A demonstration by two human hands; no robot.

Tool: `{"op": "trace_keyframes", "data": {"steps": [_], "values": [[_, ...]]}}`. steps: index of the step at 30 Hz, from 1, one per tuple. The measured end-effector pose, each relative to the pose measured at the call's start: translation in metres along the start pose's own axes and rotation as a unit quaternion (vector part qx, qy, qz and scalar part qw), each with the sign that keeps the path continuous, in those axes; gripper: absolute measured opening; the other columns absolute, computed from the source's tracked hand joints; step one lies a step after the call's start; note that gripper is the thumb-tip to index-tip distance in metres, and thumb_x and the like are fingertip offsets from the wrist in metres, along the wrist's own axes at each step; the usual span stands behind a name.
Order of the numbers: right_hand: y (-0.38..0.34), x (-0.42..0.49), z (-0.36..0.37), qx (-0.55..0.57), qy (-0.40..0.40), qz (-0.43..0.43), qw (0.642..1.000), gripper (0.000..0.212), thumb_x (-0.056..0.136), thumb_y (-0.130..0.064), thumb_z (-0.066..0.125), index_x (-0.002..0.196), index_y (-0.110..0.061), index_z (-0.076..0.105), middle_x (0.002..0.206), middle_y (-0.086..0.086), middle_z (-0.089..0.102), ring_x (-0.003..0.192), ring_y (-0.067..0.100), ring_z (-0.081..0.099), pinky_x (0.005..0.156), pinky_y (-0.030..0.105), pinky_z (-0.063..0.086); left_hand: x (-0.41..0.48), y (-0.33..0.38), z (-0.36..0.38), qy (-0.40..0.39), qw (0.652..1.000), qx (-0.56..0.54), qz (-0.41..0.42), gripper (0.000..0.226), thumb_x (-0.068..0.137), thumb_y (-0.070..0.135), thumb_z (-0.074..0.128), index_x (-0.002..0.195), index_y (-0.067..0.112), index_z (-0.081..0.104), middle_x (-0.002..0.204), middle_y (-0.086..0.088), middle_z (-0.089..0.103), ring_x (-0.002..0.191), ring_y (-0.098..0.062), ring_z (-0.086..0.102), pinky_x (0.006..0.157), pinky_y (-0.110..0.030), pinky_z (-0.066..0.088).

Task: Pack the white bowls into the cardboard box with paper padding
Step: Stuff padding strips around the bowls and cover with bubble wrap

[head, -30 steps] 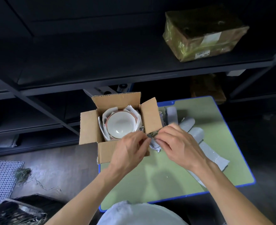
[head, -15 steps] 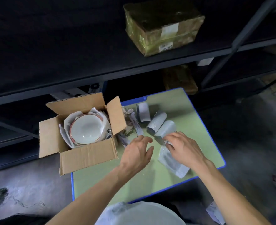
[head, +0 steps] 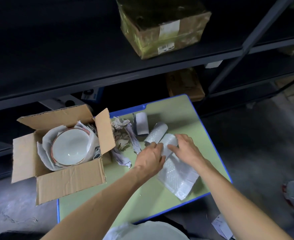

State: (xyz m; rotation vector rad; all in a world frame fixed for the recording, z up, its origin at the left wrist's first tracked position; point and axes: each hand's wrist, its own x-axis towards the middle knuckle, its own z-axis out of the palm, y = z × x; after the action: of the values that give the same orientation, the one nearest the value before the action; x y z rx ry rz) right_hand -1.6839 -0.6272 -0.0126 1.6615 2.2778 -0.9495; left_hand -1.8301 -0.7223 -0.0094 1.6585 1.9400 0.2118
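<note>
Head view: padding sheet [head: 177, 179] lies on the table [head: 94, 201] towards its right edge. Its flat end is by the near edge and its far end is curled into a roll. The long axis runs near to far.

Both hands are at the curled end.
- Right hand [head: 188, 149]: fingers straight and spread, pressing on top of the curl, grasping nothing.
- Left hand [head: 149, 158]: fingertips against the curl's left side. I cannot tell whether they pinch the sheet or only touch it, since the back of the hand hides them.

Cardboard box [head: 70, 181] sits at the table's left edge and overhangs it, flaps open. It lies to the left of both hands, and the left hand is nearer. White bowl [head: 70, 148] sits upright inside, with paper [head: 44, 149] tucked round it against the walls.

Judgement: the next move carries the sheet leftward to the box, over the twisted paper strips [head: 123, 158] lying between.

Towards the far edge: crumpled paper [head: 120, 132] just beside the box's right flap, then a second roll [head: 157, 134] and a third roll [head: 141, 126].

Writing: parcel [head: 163, 30] on the shelf [head: 91, 73] behind carries a white label and a barcode sticker, too small to read. No print seen on the box.
</note>
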Motion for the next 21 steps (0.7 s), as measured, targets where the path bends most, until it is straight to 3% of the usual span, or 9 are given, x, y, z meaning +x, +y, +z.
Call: {"op": "trace_keyframes", "data": {"steps": [3,6,9,11,13,15,18,21], "values": [[-0.001,0.000,0.002,0.024,0.019,-0.016,0.999,0.022,0.096,-0.040,0.060,0.102,-0.020,0.055,0.112,-0.001,0.054,0.107,0.023,0.050,0.083,0.035,0.044,-0.004,-0.005,0.004,0.002,1.000,-0.019,0.001,0.048,0.098,0.037,0.049,0.141,0.016,0.041,0.126,-0.008,0.053,0.105,-0.030,0.060,0.087,-0.037,0.046],[-0.001,-0.011,-0.007,0.083,0.004,-0.043,0.996,0.029,0.096,-0.037,0.060,0.076,-0.029,0.041,0.089,-0.010,0.049,0.086,0.017,0.051,0.068,0.027,0.039,-0.011,-0.009,0.003,0.030,0.998,-0.057,0.009,0.050,0.096,0.041,0.052,0.140,0.020,0.041,0.122,-0.007,0.055,0.101,-0.030,0.060,0.082,-0.036,0.047],[-0.001,-0.025,-0.018,0.120,-0.004,-0.093,0.988,0.023,0.095,-0.033,0.061,0.082,-0.020,0.047,0.101,-0.009,0.055,0.095,0.012,0.055,0.086,0.029,0.049,-0.019,-0.007,-0.001,0.064,0.995,-0.069,0.018,0.049,0.094,0.047,0.052,0.136,0.025,0.042,0.116,-0.002,0.060,0.100,-0.027,0.060,0.077,-0.035,0.047],[-0.005,-0.034,-0.025,0.149,-0.004,-0.115,0.982,0.019,0.094,-0.032,0.064,0.090,-0.016,0.055,0.123,-0.013,0.054,0.111,0.001,0.054,0.091,0.014,0.046,-0.024,-0.006,-0.009,0.091,0.992,-0.084,0.030,0.048,0.094,0.047,0.053,0.136,0.026,0.045,0.117,0.001,0.062,0.103,-0.025,0.059,0.080,-0.035,0.049],[-0.013,-0.041,-0.033,0.170,0.003,-0.135,0.976,0.018,0.092,-0.031,0.068,0.093,-0.016,0.057,0.130,-0.019,0.050,0.116,-0.011,0.048,0.087,0.002,0.039,-0.027,-0.006,-0.019,0.105,0.989,-0.097,0.043,0.047,0.095,0.043,0.053,0.137,0.022,0.048,0.122,0.000,0.062,0.110,-0.025,0.057,0.088,-0.037,0.048],[-0.022,-0.048,-0.038,0.205,0.006,-0.149,0.967,0.015,0.089,-0.025,0.072,0.098,-0.021,0.060,0.129,-0.018,0.052,0.117,-0.010,0.049,0.091,0.006,0.043,-0.034,-0.008,-0.030,0.116,0.987,-0.102,0.049,0.044,0.097,0.038,0.053,0.136,0.018,0.050,0.118,-0.003,0.063,0.109,-0.027,0.057,0.089,-0.039,0.047],[-0.036,-0.058,-0.046,0.276,0.004,-0.141,0.951,0.029,0.086,-0.013,0.075,0.104,-0.034,0.064,0.116,-0.014,0.063,0.108,-0.001,0.060,0.093,0.019,0.051,-0.051,-0.008,-0.049,0.163,0.981,-0.092,0.061,0.038,0.098,0.033,0.053,0.132,0.017,0.050,0.108,-0.003,0.060,0.100,-0.025,0.055,0.082,-0.037,0.044],[-0.049,-0.068,-0.049,0.321,-0.006,-0.144,0.936,0.025,0.084,-0.015,0.075,0.103,-0.030,0.066,0.103,-0.010,0.070,0.102,0.006,0.065,0.088,0.024,0.053,-0.067,-0.004,-0.065,0.180,0.975,-0.111,0.068,0.037,0.100,0.026,0.049,0.135,0.016,0.046,0.116,-0.001,0.059,0.106,-0.021,0.053,0.089,-0.036,0.043]]}}
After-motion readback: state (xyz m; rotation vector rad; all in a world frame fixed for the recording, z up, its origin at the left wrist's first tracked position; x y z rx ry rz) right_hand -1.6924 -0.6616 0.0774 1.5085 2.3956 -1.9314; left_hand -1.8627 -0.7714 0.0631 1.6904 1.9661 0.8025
